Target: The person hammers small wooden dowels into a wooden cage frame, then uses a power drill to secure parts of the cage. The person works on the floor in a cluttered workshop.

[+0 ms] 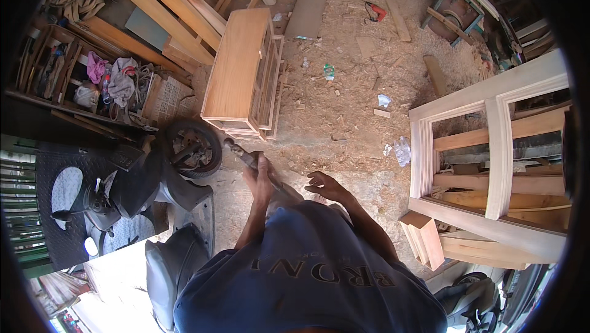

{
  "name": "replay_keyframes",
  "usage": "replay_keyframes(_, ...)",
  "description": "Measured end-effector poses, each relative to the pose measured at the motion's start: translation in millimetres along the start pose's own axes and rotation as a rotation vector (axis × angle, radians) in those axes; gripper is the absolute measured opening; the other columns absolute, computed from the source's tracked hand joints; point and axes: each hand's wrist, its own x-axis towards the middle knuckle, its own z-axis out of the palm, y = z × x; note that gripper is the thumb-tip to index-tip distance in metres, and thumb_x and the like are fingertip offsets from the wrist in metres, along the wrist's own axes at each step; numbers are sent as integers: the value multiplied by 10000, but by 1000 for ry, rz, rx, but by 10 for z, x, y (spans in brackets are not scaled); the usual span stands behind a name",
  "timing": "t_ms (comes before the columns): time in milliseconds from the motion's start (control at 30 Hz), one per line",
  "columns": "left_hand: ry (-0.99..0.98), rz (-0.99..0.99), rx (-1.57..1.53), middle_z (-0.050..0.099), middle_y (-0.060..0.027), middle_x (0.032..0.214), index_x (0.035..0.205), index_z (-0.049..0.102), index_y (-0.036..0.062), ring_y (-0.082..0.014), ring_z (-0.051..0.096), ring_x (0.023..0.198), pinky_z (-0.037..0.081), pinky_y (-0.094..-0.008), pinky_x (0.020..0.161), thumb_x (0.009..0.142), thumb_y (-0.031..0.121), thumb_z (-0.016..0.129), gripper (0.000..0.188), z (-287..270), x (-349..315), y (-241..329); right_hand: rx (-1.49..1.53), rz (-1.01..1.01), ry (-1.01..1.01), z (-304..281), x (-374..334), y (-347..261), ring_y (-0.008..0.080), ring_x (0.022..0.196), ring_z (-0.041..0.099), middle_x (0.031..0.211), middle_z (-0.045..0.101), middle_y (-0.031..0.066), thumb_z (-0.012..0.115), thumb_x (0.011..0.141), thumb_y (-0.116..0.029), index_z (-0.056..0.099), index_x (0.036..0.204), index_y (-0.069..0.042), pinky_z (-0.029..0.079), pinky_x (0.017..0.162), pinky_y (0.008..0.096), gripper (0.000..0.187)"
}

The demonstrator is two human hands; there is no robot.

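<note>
My left hand [260,178] is closed around a long dark grey tool [247,158] with a rounded knob at its far end. The tool slants up to the left, and its near part runs back toward my lap; its exact kind cannot be made out. My right hand [327,186] is held in front of my body, fingers bent and apart, with nothing visible in it. Beyond the tool's tip stands a light wooden cabinet [236,65] with framed sides. A black motorbike wheel [192,148] is close to the left of the tool.
Shavings and offcuts cover the floor [344,124]. A red power tool [376,11] lies far ahead. To the right stands a large wooden frame [495,148], with stacked wood blocks [423,239] nearby. Long boards [160,10] lean at far left, and a motorbike [135,191] is at left.
</note>
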Motion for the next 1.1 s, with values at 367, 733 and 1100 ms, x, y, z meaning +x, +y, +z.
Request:
replay_keyframes(367, -1013, 419, 411, 691, -163, 1111, 1221, 614, 8, -307, 683, 1014, 538, -364, 901, 914, 255, 743, 415, 1632, -413, 19, 609, -325, 514, -355, -407, 378, 148, 731, 612, 807, 618, 90, 711, 968, -198, 586, 1133, 5, 494, 615, 324, 290)
replay_keyframes(733, 30, -720, -473, 533, -145, 1464, 1467, 423, 25, -272, 551, 1292, 444, -418, 1089, 1067, 372, 475, 532, 1031, 2224, -2000, 274, 130, 752, -1752, 734, 203, 53, 403, 385, 552, 447, -34, 711, 962, -189, 614, 864, -23, 285, 382, 261, 216)
replay_keyframes(1100, 793, -578, -1499, 581, -128, 1314, 1293, 498, 68, -284, 596, 1184, 477, -492, 1046, 1092, 393, 362, 406, 1658, 5070, -3306, 253, 575, 726, -3503, 1677, 164, 88, 364, 366, 535, 386, -51, 718, 919, -192, 592, 798, -118, 249, 348, 297, 191)
